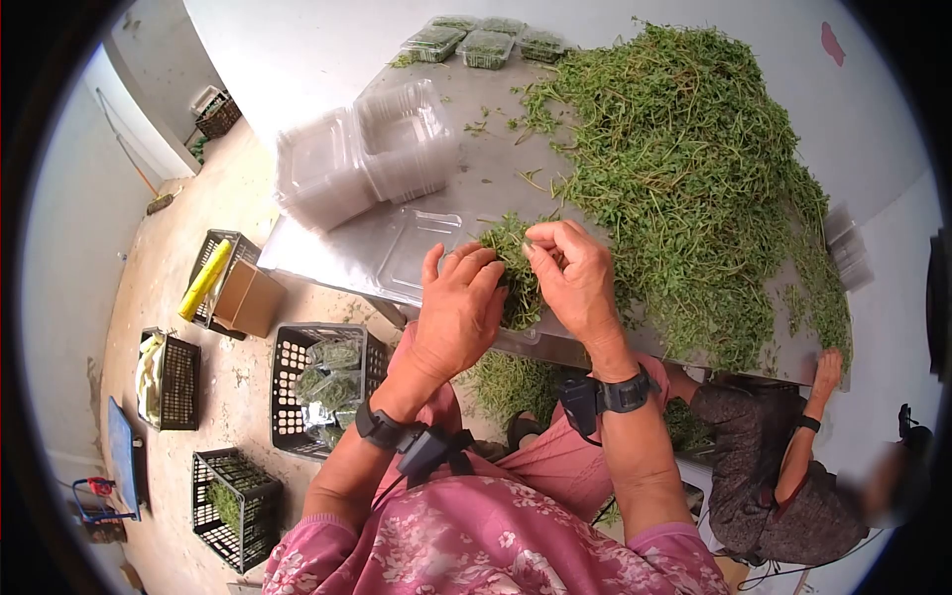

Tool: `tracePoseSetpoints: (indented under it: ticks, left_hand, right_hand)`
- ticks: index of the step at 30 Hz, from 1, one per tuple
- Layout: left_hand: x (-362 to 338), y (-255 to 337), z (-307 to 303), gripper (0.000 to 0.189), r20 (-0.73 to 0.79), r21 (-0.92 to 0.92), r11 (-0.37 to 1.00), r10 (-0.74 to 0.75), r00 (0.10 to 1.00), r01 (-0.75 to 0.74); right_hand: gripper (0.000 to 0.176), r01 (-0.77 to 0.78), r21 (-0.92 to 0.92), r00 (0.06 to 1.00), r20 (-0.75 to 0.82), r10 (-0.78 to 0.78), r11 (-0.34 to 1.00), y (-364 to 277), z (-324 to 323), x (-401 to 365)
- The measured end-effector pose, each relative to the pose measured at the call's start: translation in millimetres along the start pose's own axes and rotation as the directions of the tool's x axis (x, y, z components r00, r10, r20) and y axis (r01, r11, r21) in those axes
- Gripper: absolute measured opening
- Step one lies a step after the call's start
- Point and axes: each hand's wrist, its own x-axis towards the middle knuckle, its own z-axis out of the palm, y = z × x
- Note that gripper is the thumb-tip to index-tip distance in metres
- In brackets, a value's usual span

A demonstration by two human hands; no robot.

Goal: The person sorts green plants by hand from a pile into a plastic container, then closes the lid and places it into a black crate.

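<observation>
A mound of leafy green sprigs (509, 260) lies between my hands at the table's near edge, with clear plastic (531, 335) just under it. My left hand (461, 302) rests against the left side of this mound, its fingers bent and apart; the thumb is mostly hidden. On the other side, my right hand (575, 273) is closed in a pinch at the edge of the greens. What lies in that pinch is too small to make out. An open clear lid (421, 248) lies flat just beyond my left hand.
A large heap of greens (684, 178) covers the table's right side. Stacked clear containers (362, 154) stand at left; filled boxes (486, 48) sit at the back. A black crate (288, 387) holds packed greens on the floor. Another person's hand (826, 372) touches the table's right edge.
</observation>
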Motion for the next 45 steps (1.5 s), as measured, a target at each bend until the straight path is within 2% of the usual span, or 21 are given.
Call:
tracePoseSetpoints:
  ticks: [3, 6, 9, 12, 15, 24, 27, 33, 38, 43, 45]
  left_hand:
    - [0.5, 1.2, -0.2, 0.032, 0.021, 0.016, 1.000, 0.000, 1.000, -0.001]
    - [1.0, 1.3, -0.3, 0.031, 0.031, 0.026, 1.000, 0.004, 1.000, -0.005]
    - [0.8, 0.5, 1.3, 0.030, 0.045, 0.033, 0.999, 0.004, 0.999, -0.005]
    - [1.6, 1.6, 2.2, 0.030, 0.054, 0.034, 0.999, -0.002, 0.999, 0.000]
    - [1.9, 1.7, 2.3, 0.029, 0.058, 0.034, 0.999, -0.006, 0.998, 0.004]
    - [1.4, 1.6, 2.9, 0.028, 0.029, 0.019, 1.000, 0.005, 1.000, -0.005]
    - [1.4, 1.7, 4.0, 0.028, 0.022, 0.011, 1.000, 0.002, 1.000, -0.002]
    - [1.4, 0.9, 4.4, 0.027, 0.020, -0.003, 1.000, 0.005, 1.000, -0.005]
    - [0.6, -2.3, 0.8, 0.031, 0.027, -0.038, 0.999, 0.013, 1.000, -0.012]
    - [-2.5, -2.6, -3.5, 0.037, -0.035, -0.071, 0.997, -0.002, 0.999, -0.001]
    - [-1.4, -1.3, -6.7, 0.038, -0.034, -0.064, 0.998, 0.013, 0.999, -0.015]
  right_hand:
    - [0.013, 0.028, -0.010, 1.000, -0.001, -0.028, 1.000, -3.2, -2.3, 0.8]
    - [0.010, 0.027, -0.019, 0.998, 0.061, -0.026, 0.999, -6.6, -2.5, -0.5]
    - [0.006, 0.147, -0.160, 0.986, 0.102, -0.132, 0.976, 0.6, 0.1, -1.5]
    - [0.004, 0.179, -0.272, 0.979, 0.145, -0.144, 0.946, 9.2, 4.8, -3.9]
    - [0.006, 0.263, -0.339, 0.965, 0.119, -0.236, 0.903, 5.9, 6.7, -3.3]
    - [0.008, 0.192, -0.182, 0.978, 0.115, -0.173, 0.964, 0.4, 6.3, -3.4]
    - [0.004, 0.190, -0.123, 0.977, 0.121, -0.176, 0.974, -1.4, 6.4, -4.1]
    - [0.005, 0.164, -0.089, 0.982, 0.110, -0.154, 0.982, -2.0, 5.7, -3.4]
    - [0.007, 0.100, -0.044, 0.994, 0.047, -0.098, 0.994, -2.8, 4.0, -0.3]
    - [0.008, 0.015, 0.015, 0.998, -0.061, -0.014, 1.000, -1.0, -2.6, 3.9]
    - [0.007, -0.051, 0.044, 0.994, -0.092, 0.055, 0.998, 0.1, -5.2, 4.8]
